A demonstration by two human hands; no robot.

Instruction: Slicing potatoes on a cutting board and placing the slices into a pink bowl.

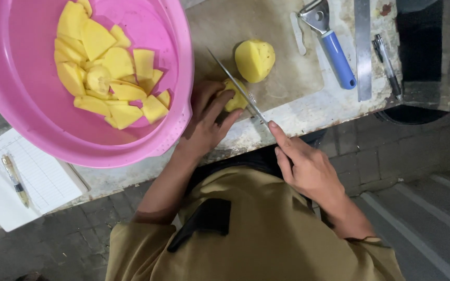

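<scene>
On the worn work surface below the head camera, from largest to smallest:

- a pale, scuffed table (308, 112) runs across the view, its edge just in front of the person's olive-brown shirt.
- a big pink basin (22, 99) fills the upper left and overhangs the table edge; a heap of peeled yellow potato chunks (108, 78) lies inside it.
- a beige cutting board (220, 26) lies to the right of the basin, touching or nearly touching its rim.
- a white notepad (37, 174) with ruled lines sits at the lower left, partly under the basin, with a pen (15, 179) lying on it.
- the left hand (207, 122) presses down on a small peeled potato piece (235, 99) at the near edge of the board, fingers curled over it.
- the right hand (308, 166) is closed around the handle of a knife (238, 88), forefinger stretched along the spine; the thin blade slants up-left across the held piece.
- a larger peeled potato half (255, 60) rests on the board just beyond the blade.
- a blue-handled peeler (332, 44), a metal ruler (363, 49) and a dark pen (387, 65) lie side by side at the upper right.
</scene>
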